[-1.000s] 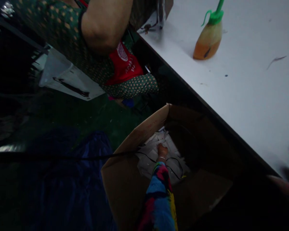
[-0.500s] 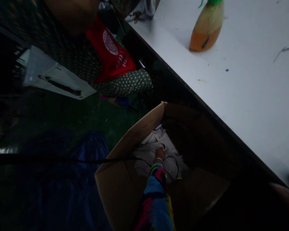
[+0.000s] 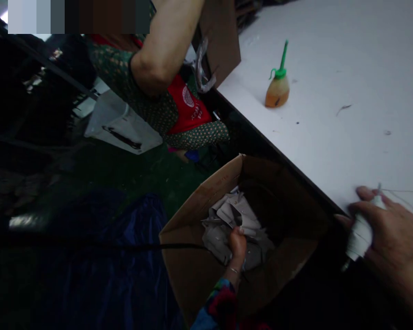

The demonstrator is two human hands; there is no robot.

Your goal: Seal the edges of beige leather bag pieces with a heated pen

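My left hand (image 3: 238,243), in a multicoloured sleeve, reaches down into a cardboard box (image 3: 206,192). Its fingers are closed on a light grey fabric piece (image 3: 236,213), part of a loose pile inside with small round dots that look like snaps. At the right, by the table edge, my right hand (image 3: 392,233) is curled round a white-wrapped tool (image 3: 360,236) with a thin metal tip; its exact kind is unclear. The box's far side lies in deep shadow.
A white table (image 3: 330,82) bears an oil bottle (image 3: 277,91) with a green spout and some thread scraps. Beyond the box stands a person in a red apron (image 3: 189,105). A white bin (image 3: 124,123) and dark blue sheeting (image 3: 134,270) are on the left.
The view has shifted, bringing my right hand with the white tool well into sight. My left hand stays at the grey pile, now gripping a piece. The other person's arm appears higher.
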